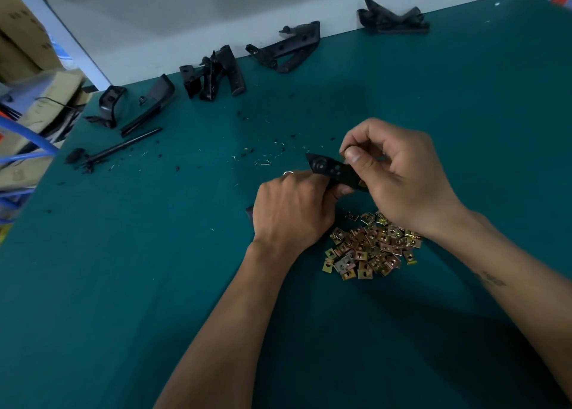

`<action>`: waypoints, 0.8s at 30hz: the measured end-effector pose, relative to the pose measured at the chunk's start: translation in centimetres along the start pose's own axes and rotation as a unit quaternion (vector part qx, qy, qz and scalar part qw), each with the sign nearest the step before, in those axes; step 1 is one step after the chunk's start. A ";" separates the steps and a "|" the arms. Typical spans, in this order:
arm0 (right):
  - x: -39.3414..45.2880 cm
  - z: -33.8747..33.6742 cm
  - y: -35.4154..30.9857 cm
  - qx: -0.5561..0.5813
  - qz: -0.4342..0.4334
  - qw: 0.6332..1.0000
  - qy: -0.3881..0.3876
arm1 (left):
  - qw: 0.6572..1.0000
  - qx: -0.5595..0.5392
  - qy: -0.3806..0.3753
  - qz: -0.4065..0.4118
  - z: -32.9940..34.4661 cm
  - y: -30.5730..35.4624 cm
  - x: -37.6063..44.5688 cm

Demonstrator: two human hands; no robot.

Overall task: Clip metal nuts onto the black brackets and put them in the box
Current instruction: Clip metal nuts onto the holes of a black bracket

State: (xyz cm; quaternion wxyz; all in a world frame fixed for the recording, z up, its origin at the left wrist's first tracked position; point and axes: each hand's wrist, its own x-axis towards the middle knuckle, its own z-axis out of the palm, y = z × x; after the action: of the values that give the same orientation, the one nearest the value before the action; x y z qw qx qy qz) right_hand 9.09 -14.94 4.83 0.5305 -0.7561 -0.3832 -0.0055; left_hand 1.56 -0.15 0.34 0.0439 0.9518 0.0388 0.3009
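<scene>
Above the green table, my left hand (292,210) grips the lower end of a flat black bracket (332,170) that has a round boss and small holes. My right hand (399,176) holds the bracket's other end, and its thumb and forefinger pinch a small metal nut (343,153) at the bracket's upper edge. The nut is mostly hidden by the fingers. A pile of several brass-coloured clip nuts (371,247) lies on the table just under my right wrist.
Several black plastic brackets lie along the table's far edge, among them a bracket (288,49) at the middle and a bracket (391,17) at the far right. A black rod (123,145) and black crumbs lie at the left. Cardboard boxes (28,46) stand off the table's left.
</scene>
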 end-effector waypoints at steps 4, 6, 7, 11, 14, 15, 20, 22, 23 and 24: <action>0.0 0.1 0.1 -0.046 -0.022 0.998 -0.019 | 1.000 0.003 0.019 0.014 0.0 0.1 0.0; 0.0 0.0 0.1 -0.053 -0.028 0.998 -0.036 | 1.000 0.009 0.024 0.013 0.0 0.1 0.0; 0.1 -0.1 0.2 -0.057 -0.032 0.997 -0.040 | 1.000 0.011 0.025 0.011 0.0 0.1 0.0; 0.1 -0.3 0.3 -0.080 -0.046 0.995 -0.031 | 1.000 0.013 0.016 0.007 0.1 0.2 0.0; 0.1 -0.2 0.2 -0.084 -0.037 0.996 -0.021 | 1.000 0.019 0.008 0.008 0.1 0.2 0.0; 0.1 -0.2 0.1 -0.090 -0.040 0.995 -0.021 | 1.000 0.021 0.006 0.009 0.1 0.2 0.0; 0.2 -0.6 -0.2 -0.158 -0.069 0.984 -0.048 | 1.000 0.025 0.012 0.014 0.1 0.3 0.1; 0.2 -0.9 -0.4 -0.174 -0.068 0.980 -0.061 | 0.999 0.030 0.014 0.018 0.1 0.3 0.1; 0.2 -1.0 -0.4 -0.180 -0.066 0.979 -0.066 | 0.999 0.033 0.012 0.019 0.1 0.3 0.1; 0.2 -1.0 -0.5 -0.183 -0.063 0.979 -0.070 | 0.999 0.036 0.010 0.019 0.1 0.4 0.1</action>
State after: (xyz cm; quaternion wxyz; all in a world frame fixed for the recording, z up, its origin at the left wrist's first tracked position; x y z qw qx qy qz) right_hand 9.34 -15.53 5.72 0.3538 -0.8129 -0.4593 -0.0557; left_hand 1.69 -0.49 0.35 0.0032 0.9503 0.0322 0.3098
